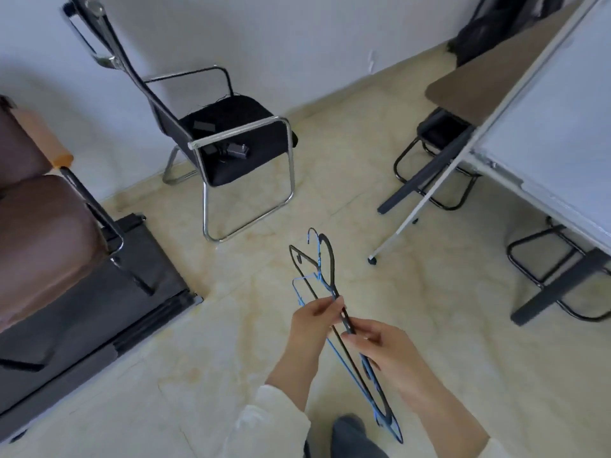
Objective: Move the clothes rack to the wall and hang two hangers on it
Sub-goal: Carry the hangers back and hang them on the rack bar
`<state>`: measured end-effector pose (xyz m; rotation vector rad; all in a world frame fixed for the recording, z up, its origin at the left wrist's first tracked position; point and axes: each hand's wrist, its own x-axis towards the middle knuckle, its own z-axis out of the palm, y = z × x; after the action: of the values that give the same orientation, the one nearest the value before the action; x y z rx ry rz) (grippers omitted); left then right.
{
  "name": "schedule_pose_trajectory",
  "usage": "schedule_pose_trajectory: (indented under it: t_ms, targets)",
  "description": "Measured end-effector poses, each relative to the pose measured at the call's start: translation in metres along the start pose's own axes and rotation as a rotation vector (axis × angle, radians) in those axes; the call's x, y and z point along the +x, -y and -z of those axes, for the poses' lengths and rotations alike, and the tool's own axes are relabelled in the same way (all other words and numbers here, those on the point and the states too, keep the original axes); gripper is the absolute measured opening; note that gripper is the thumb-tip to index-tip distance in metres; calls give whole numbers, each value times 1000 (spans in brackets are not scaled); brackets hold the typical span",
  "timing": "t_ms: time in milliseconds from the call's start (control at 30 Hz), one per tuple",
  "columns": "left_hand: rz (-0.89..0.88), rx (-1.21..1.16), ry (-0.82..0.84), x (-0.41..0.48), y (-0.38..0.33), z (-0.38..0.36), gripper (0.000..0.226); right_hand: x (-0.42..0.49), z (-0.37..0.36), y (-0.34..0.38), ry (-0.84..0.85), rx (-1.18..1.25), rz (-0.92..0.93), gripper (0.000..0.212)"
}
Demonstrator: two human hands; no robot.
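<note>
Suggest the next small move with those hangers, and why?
Probably separate them: both hands, left hand and right hand, pinch the black hanger and blue hanger together, hooks overlapping, so neither can hang alone yet.

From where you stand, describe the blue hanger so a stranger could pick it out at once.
Start at the black chair against the white wall, then drop to the two hands low in the middle. Both the left hand and the right hand hold a pair of hangers. The blue hanger is thin blue wire; the black hanger beside it is thicker.
</note>
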<state>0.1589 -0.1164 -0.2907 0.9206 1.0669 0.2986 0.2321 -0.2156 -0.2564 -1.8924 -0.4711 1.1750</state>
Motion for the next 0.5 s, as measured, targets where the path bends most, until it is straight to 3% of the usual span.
schedule_pose_trajectory:
  t_ms: [267,500]
  targets:
    - [13,187,292,-47,18,-94,9,-85,76,-33,-283,180,-150,11]
    - [-51,337,511,-103,54,-189,11,-172,138,-80,-559,278,-181,21]
